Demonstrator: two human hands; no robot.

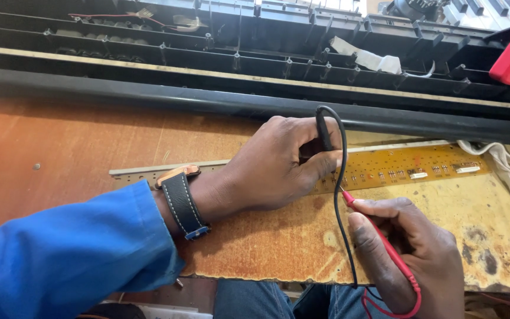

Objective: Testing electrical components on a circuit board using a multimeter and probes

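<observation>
— Where do things stand at the bench?

— My left hand [278,162] is closed around the black probe [324,133], its tip hidden behind my fingers over the long yellow circuit board [420,168] on the worn wooden table [60,147]. My right hand [411,254] pinches the red probe [385,245], tip at the board's near edge.

— How far along?

— Probing looks under way; most of the strip appears unchecked. The opened keyboard chassis [237,65] lies beyond.

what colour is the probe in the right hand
Red: the probe in the right hand has a red body and red lead, seen in the head view.
</observation>
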